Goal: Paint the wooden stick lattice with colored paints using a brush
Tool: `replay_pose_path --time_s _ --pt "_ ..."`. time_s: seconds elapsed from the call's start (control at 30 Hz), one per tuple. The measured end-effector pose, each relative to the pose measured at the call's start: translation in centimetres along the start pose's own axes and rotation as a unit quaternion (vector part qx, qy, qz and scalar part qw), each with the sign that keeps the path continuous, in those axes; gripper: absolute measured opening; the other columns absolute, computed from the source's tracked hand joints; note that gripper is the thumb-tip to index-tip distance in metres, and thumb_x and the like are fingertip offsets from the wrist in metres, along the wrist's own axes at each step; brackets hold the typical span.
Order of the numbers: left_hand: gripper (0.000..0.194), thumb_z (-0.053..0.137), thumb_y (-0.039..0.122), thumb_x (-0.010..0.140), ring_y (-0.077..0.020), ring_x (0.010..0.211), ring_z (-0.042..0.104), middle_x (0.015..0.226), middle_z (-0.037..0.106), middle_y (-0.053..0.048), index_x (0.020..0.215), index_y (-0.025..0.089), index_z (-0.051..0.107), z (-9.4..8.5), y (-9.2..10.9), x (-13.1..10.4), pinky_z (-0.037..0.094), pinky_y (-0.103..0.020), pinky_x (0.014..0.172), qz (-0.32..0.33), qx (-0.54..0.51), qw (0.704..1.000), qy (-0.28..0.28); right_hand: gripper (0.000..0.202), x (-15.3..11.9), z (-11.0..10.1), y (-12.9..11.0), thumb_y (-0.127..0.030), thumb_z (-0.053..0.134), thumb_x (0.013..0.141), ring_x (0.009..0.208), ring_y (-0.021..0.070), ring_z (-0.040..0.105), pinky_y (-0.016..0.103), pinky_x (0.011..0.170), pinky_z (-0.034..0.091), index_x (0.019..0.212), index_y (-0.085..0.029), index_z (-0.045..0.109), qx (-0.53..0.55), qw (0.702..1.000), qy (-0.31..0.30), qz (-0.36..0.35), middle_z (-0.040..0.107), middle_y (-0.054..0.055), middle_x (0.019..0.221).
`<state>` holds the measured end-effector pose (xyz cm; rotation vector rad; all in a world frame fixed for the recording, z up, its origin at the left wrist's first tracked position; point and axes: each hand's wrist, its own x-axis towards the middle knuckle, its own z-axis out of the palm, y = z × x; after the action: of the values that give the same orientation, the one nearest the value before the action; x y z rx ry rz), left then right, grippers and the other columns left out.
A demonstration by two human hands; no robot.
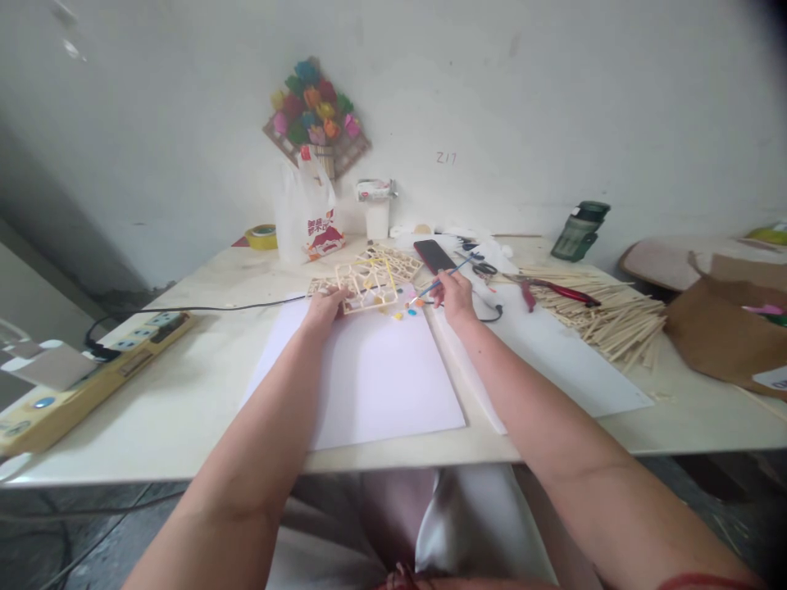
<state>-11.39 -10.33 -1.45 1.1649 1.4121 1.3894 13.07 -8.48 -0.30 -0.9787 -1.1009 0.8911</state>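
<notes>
My left hand [327, 310] is closed on the lower left edge of a wooden lattice panel [393, 283], which is tilted up off the paper and partly yellow along its top. My right hand [453, 293] pinches a thin paintbrush [462, 263] with a blue handle, its tip pointing down and left. Near that tip, blobs of paint lie at the far edge of the white paper [381, 385]: a blue blob [411, 312], a yellow blob [398, 316] and some orange. More lattice pieces [402, 264] rest behind the held panel.
Loose wooden sticks [615, 319] spread at the right with red-handled pliers [566, 292] on them. Behind my right hand are a phone [434, 256] and scissors [484, 269]. A power strip [123, 360] sits at left, its black cable [227, 308] crossing the table.
</notes>
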Motion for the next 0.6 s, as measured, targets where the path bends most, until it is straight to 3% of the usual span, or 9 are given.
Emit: replay_pose_path --time_s 0.2,0.4,0.6 --pt "0.034 0.07 0.048 0.061 -0.01 0.041 0.041 0.047 0.053 0.0 0.067 0.015 0.064 0.0 -0.4 0.2 0.031 -0.023 0.045 0.012 -0.003 1.0 -0.015 0.035 0.4 0.0 -0.1 -0.054 0.053 0.08 0.033 0.0081 0.043 0.02 0.033 0.035 0.067 -0.022 0.046 0.025 0.999 0.04 -0.025 0.052 -0.005 0.045" --pt "0.036 0.07 0.051 0.061 -0.0092 0.041 0.04 0.047 0.053 0.0 0.067 0.015 0.066 0.0 -0.5 0.1 0.03 -0.023 0.044 0.021 0.005 1.0 -0.023 0.043 0.0 0.4 -0.3 -0.065 0.052 0.077 0.039 0.0083 0.048 0.022 0.041 0.041 0.074 -0.022 0.048 -0.009 0.995 0.016 -0.103 0.055 -0.005 0.052" --pt "0.035 0.069 0.05 0.062 -0.0103 0.042 0.042 0.046 0.051 0.0 0.067 0.015 0.067 -0.1 -0.7 0.4 0.03 -0.023 0.044 0.035 0.008 0.999 -0.035 0.042 -0.6 0.6 -0.6 -0.063 0.053 0.078 0.044 0.0089 0.053 0.023 0.047 0.044 0.074 -0.022 0.05 -0.029 0.992 -0.003 -0.126 0.06 -0.003 0.057"
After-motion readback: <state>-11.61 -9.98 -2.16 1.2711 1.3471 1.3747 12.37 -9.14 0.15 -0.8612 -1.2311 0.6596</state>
